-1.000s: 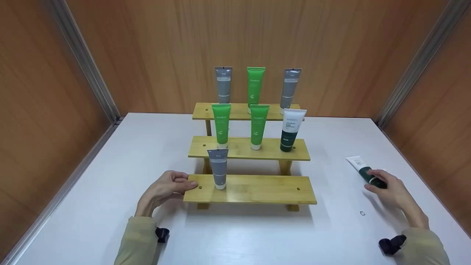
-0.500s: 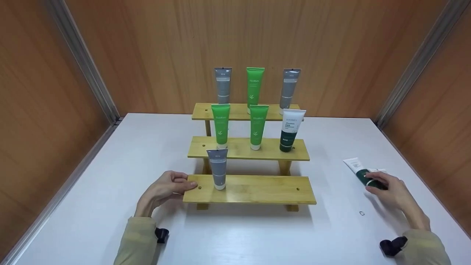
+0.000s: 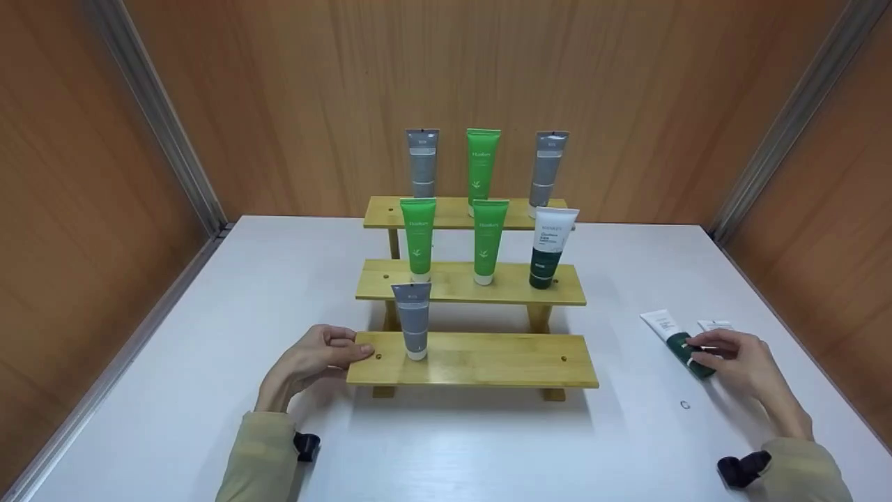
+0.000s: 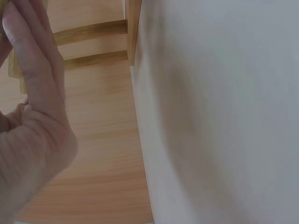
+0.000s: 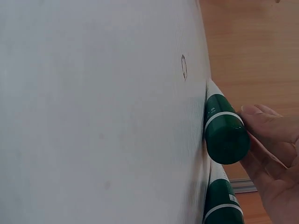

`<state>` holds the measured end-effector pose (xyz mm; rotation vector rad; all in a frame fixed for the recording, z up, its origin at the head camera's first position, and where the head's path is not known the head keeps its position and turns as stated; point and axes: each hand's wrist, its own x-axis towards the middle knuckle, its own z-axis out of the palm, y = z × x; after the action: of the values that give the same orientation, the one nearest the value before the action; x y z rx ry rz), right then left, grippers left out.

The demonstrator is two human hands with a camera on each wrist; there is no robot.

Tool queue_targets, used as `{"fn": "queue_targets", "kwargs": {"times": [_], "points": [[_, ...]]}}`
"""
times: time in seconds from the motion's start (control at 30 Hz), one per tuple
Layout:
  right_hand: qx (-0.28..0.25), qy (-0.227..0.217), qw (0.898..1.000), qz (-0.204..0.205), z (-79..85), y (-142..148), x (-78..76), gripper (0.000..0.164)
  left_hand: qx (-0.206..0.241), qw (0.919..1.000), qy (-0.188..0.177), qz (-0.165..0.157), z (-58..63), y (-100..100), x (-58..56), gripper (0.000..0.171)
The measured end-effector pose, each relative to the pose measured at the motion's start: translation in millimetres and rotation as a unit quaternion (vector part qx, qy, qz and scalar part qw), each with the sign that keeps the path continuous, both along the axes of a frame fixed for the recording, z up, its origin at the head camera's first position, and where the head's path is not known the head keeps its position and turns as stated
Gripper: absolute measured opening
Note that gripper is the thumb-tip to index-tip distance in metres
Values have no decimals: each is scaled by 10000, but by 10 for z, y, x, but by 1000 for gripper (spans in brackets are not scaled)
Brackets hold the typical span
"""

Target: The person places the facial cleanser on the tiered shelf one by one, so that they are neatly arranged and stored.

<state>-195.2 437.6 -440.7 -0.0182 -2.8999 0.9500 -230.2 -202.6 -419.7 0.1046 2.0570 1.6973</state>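
Observation:
My left hand (image 3: 317, 355) grips the left end of the lowest step of a three-tier bamboo display stand (image 3: 495, 359), thumb on top. In the left wrist view its fingers (image 4: 35, 56) lie along the wood. At the right, my right hand (image 3: 742, 359) pinches a white and dark green squeeze tube (image 3: 676, 341) near its cap end. That tube lies on the table, and the right wrist view shows its round green cap (image 5: 228, 144) close up. A second such tube (image 5: 223, 200) lies beside it, mostly hidden by the hand in the head view.
A grey tube (image 3: 414, 321) stands on the lowest step. Two green tubes (image 3: 490, 240) and a white-green one (image 3: 552, 247) stand on the middle step; grey and green tubes (image 3: 482, 164) line the top. A small ring (image 3: 685, 404) lies on the white table (image 3: 446, 446). Wooden walls enclose it.
The right hand has shifted the tube slightly left and toward the near edge, so the second tube's white end now shows behind it. The left hand and stand have stayed put.

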Motion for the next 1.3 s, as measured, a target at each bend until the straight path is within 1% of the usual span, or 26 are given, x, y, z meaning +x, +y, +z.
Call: {"fn": "queue_targets", "kwargs": {"times": [0.13,0.27,0.37,0.5,0.73,0.9,1.07,1.3], "points": [[-99,222,9997,42,-13,-4,-9,24,41,10000,23,-14,-7,-3,2,44],[-141,219,9997,-39,-27,-22,-21,24,69,10000,4,22,-7,2,2,39],[-291,134,9995,-21,-37,-39,-28,29,71,10000,-11,46,-4,4,3,38],[-452,13,9989,135,-39,-55,-38,39,15,10000,-17,59,3,5,3,39],[-281,-309,9987,295,-42,-58,-46,48,-96,9999,-15,77,13,14,-1,50],[-314,-659,9965,414,-49,-49,-51,56,-35,10000,-1,44,10,6,1,42],[-377,-985,9936,409,-40,-62,-43,64,96,9999,28,-49,7,-5,6,37],[-319,-1015,9937,363,-30,-72,-41,65,134,9999,6,-20,8,-4,10,35]]}}
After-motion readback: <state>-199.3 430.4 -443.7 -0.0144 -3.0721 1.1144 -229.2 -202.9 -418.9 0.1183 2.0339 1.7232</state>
